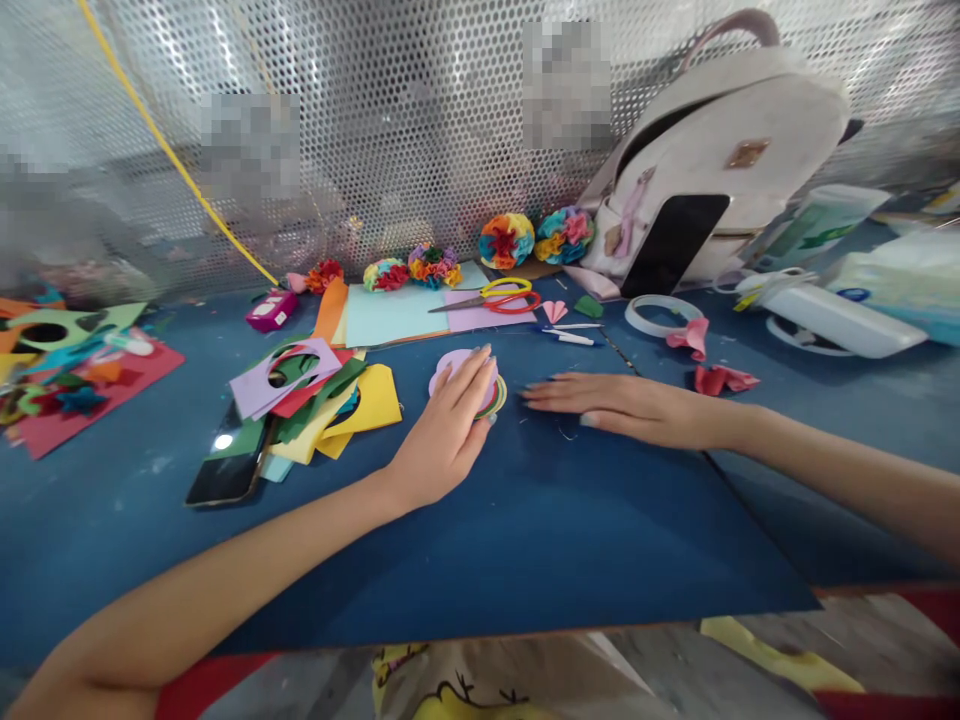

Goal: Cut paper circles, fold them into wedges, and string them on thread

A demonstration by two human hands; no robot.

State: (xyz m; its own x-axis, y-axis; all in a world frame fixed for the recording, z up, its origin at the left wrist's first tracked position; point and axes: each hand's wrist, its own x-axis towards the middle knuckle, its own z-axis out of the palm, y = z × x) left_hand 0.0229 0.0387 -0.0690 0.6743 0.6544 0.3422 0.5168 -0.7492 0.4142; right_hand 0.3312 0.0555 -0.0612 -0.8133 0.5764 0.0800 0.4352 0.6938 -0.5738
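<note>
My left hand [442,440] lies flat over a small stack of cut paper shapes [442,372], its fingers stretched out. The top piece is lilac with a scalloped edge; red, green and yellow edges peek out at the right. To the right, my right hand [637,405] rests palm down on the blue table [555,540] with fingers extended, touching only the tabletop. Left of the stack are paper offcuts with holes cut in them [367,400], partly covering a black phone [232,475].
Scissors [510,295] rest on coloured paper sheets [394,310] at the back, near crumpled paper flowers [506,240]. Pens [574,335] and a tape roll [664,315] are behind my right hand. A white backpack [727,140] with another phone [675,245] against it stands at the back right.
</note>
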